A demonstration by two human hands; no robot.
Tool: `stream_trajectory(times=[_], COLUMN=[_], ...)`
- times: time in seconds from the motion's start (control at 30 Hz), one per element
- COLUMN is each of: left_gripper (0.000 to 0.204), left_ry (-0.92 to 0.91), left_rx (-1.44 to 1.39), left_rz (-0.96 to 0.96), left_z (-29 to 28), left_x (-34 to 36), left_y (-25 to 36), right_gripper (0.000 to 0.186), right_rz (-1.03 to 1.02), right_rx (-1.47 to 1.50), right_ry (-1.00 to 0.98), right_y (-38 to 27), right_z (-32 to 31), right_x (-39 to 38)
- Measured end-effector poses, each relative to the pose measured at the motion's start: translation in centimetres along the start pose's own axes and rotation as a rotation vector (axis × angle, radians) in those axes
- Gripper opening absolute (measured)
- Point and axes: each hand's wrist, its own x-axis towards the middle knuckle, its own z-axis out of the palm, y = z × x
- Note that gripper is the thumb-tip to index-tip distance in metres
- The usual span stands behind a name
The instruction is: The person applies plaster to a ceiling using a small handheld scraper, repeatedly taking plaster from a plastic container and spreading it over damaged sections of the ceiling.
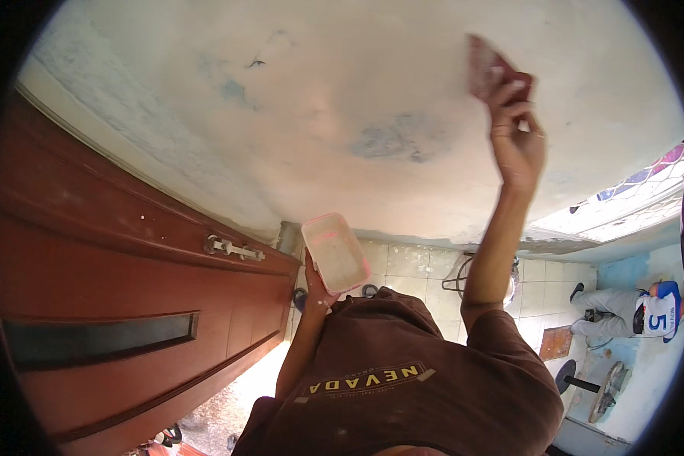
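My right hand (518,144) is raised high against the wall (319,144), with the fingers closed round a flat dark red putty scraper (485,67). Motion blurs the scraper, and its edge is at or close to the wall surface. Pale patches and bluish-grey spots mark the wall. Low in front of my body, my left hand (319,287) grips a pinkish rectangular tub (365,267) from its left side and underneath. Whitish paste coats the inside of the tub, which is tilted. Part of the left hand is hidden behind it.
A brown wooden door (121,266) with a metal bolt (235,248) stands at left. A barred window (623,197) is at right. Another person (634,310) is farther right, near a round-topped stand (608,391). A round metal-framed object (460,277) sits on the tiled floor (409,261).
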Motion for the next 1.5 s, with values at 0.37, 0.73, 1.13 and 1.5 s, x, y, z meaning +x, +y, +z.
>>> stream_trajectory(times=[0.37, 0.73, 1.13, 1.5], left_gripper=[0.059, 0.062, 0.076, 0.074], left_ry=[0.048, 0.088, -0.042, 0.196], left_rx=[-0.025, 0.018, 0.028, -0.018], left_rz=[0.07, 0.015, 0.015, 0.192], left_z=[3.8, 2.1, 4.7, 1.4], left_x=[1.8, 3.2, 3.9, -3.9], left_y=[-3.6, -4.8, -7.3, -5.8], right_gripper=[0.026, 0.046, 0.025, 0.019], right_rz=[-0.058, 0.116, -0.437, 0.165], right_rx=[-0.419, -0.054, -0.864, -0.823], right_ry=[0.291, 0.049, 0.355, 0.777], right_y=[3.0, -4.0, -4.1, -2.7], right_z=[-11.6, -1.8, -8.4, -33.4], right_x=[-5.4, -1.3, -14.5, -17.3])
